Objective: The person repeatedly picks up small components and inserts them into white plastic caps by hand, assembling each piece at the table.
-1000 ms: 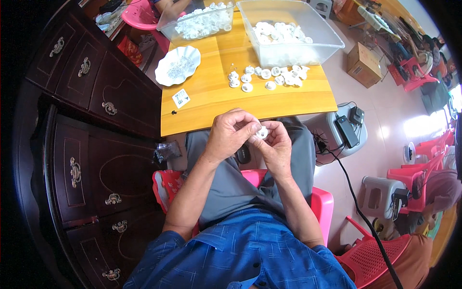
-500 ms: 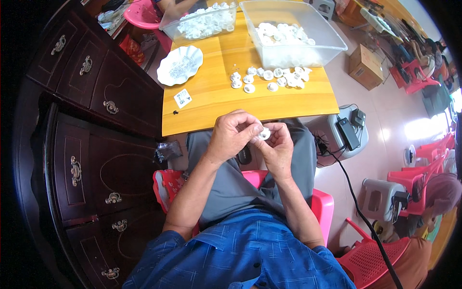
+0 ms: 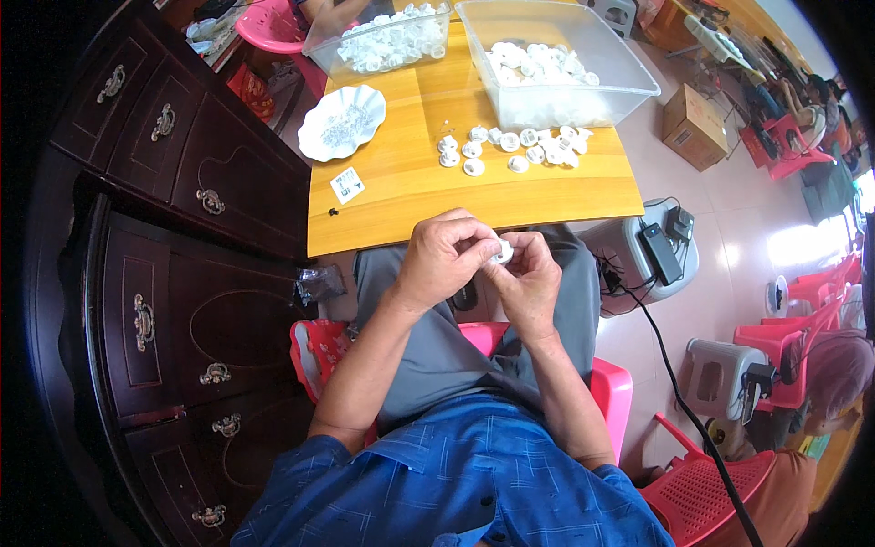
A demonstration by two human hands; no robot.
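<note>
A small round white plastic part [image 3: 502,252] is pinched between my two hands, above my lap and just off the table's near edge. My left hand [image 3: 446,255] grips its left side with thumb and forefinger. From the right, the thumb and fingers of my right hand [image 3: 529,279] close on the same part. My fingertips cover much of it. On the wooden table [image 3: 410,205] ahead lie several similar white round parts [image 3: 536,148], some loose and some bunched. A white scalloped dish [image 3: 314,123] at the left holds tiny clear pieces.
Two clear plastic bins stand at the back: the left bin [image 3: 319,47] and the right bin [image 3: 629,84] hold white parts. A white square card [image 3: 347,185] and a small black piece [image 3: 333,211] lie at left. Dark cabinets [image 3: 200,301] flank my left; a black cable [image 3: 670,360] runs at right.
Both hands stay together on the white part, with only slight shifts of the fingers and a small turn of the right hand. Nothing on the table has moved.
</note>
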